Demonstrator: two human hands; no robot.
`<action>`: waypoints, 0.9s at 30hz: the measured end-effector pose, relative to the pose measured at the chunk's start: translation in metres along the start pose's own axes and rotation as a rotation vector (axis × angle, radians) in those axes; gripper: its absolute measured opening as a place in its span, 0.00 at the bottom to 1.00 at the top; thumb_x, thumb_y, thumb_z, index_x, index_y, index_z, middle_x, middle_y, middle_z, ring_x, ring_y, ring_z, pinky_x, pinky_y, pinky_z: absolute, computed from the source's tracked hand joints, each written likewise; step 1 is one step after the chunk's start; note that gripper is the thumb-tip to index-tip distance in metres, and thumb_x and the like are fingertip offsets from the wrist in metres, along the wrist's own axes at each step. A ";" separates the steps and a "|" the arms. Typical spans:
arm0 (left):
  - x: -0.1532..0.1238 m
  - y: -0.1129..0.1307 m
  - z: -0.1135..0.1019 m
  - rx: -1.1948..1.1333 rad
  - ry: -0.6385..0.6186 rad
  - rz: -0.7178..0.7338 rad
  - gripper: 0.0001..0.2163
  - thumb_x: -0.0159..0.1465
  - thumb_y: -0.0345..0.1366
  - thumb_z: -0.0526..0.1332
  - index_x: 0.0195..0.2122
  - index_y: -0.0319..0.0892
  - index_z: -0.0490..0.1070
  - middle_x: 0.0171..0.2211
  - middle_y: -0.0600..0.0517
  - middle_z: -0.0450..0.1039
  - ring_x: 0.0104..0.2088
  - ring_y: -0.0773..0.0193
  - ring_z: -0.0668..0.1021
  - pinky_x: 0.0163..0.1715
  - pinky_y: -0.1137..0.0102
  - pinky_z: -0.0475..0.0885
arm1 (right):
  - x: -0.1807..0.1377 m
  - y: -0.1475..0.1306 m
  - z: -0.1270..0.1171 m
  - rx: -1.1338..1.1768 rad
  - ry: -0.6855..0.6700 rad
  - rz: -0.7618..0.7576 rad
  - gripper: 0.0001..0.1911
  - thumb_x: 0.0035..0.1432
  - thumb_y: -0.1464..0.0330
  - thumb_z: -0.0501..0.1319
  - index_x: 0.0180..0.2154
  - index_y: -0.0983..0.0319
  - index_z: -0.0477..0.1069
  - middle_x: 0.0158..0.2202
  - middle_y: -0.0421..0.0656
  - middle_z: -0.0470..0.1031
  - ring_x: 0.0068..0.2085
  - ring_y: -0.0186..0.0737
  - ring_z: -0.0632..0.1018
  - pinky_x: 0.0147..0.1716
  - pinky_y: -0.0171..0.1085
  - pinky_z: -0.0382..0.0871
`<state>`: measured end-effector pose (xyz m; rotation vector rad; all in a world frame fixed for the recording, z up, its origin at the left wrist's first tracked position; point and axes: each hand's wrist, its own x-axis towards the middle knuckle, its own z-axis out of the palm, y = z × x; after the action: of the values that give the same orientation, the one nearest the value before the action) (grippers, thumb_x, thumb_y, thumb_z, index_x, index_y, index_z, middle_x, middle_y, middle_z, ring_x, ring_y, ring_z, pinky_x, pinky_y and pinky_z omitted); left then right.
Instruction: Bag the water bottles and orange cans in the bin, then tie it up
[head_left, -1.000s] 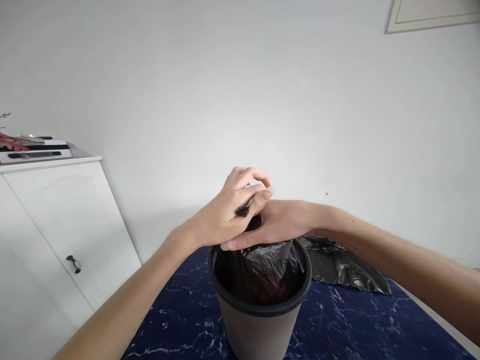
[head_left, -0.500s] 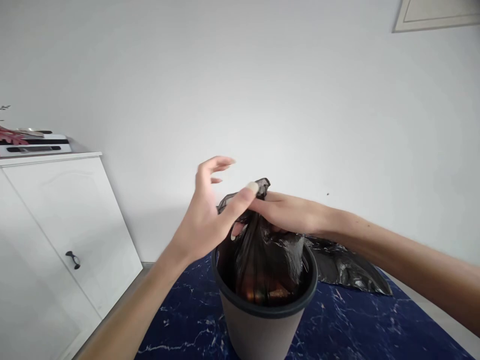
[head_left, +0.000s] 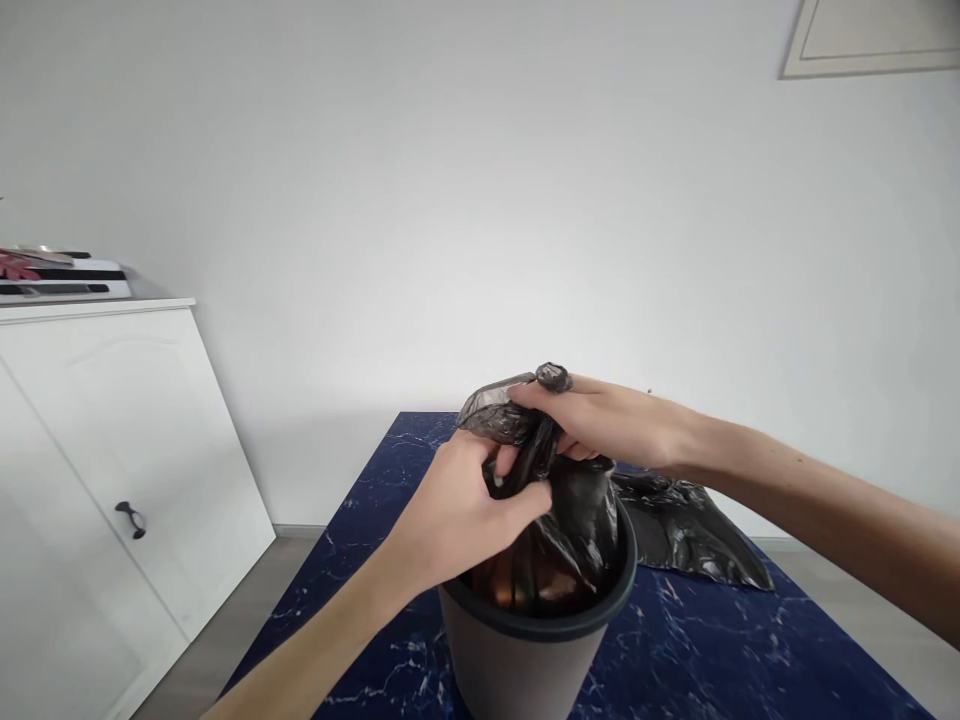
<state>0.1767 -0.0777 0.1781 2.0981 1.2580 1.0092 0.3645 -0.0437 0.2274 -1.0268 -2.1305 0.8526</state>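
Left hand down onto the neck, right hand keeping its hold

Your left hand (head_left: 457,510) had changed most. Half a second earlier its fingers were spread in the air left of the black bag (head_left: 581,510); now they were curled in at the gathered neck, lower than your right hand (head_left: 615,415), thumb laid across the front. Whether that thumb and those fingers had closed firmly on the film, I could not tell.

Your right hand had kept its pinch on the neck, clasping the plastic, with a crumpled tuft (head_left: 553,376) poking up past the thumb. A puffed flap (head_left: 487,410) bulged out to its left, over your left fingers; fuller than before.

The bag's body sat inside the grey bin (head_left: 525,660), neck drawn up above the dark rim (head_left: 540,628), something orange-brown showing through the film. The bin stood upright on the blue marbled table (head_left: 675,630). Loose black plastic (head_left: 697,535) lay beyond it to the right, where it had been.

Meaning, as I judged it: the neck had gone from one-handed holding to two-handed shaping. No finished knot showed.
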 end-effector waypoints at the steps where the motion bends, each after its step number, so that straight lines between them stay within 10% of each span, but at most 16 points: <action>1: 0.002 -0.002 0.001 -0.016 0.007 0.005 0.17 0.64 0.35 0.66 0.26 0.47 0.56 0.24 0.57 0.61 0.27 0.63 0.67 0.26 0.66 0.60 | -0.002 -0.001 -0.002 0.014 -0.038 0.039 0.24 0.70 0.48 0.60 0.33 0.58 0.83 0.32 0.50 0.82 0.36 0.52 0.81 0.40 0.52 0.79; 12: 0.015 -0.026 -0.012 -0.238 -0.200 0.127 0.04 0.67 0.32 0.63 0.37 0.45 0.78 0.45 0.51 0.78 0.46 0.57 0.79 0.48 0.60 0.72 | -0.029 0.015 -0.028 -0.279 -0.326 -0.265 0.17 0.79 0.58 0.52 0.44 0.58 0.76 0.38 0.44 0.81 0.36 0.44 0.79 0.32 0.42 0.73; 21: 0.014 -0.031 -0.017 -0.263 -0.215 -0.024 0.04 0.67 0.32 0.64 0.34 0.45 0.73 0.33 0.56 0.73 0.38 0.62 0.77 0.41 0.65 0.69 | -0.030 0.043 -0.010 -1.052 0.157 -0.759 0.16 0.75 0.79 0.53 0.47 0.65 0.79 0.37 0.47 0.79 0.37 0.46 0.76 0.35 0.45 0.66; 27: 0.014 -0.031 -0.017 -0.412 -0.279 -0.061 0.20 0.76 0.56 0.59 0.47 0.46 0.79 0.45 0.48 0.83 0.50 0.54 0.83 0.58 0.57 0.74 | -0.026 0.047 0.003 -1.216 0.406 -0.896 0.13 0.76 0.76 0.57 0.41 0.67 0.81 0.30 0.42 0.78 0.31 0.41 0.76 0.30 0.42 0.61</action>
<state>0.1507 -0.0502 0.1712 1.7937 0.8839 0.8304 0.3954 -0.0431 0.1830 -0.4771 -2.2722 -1.0930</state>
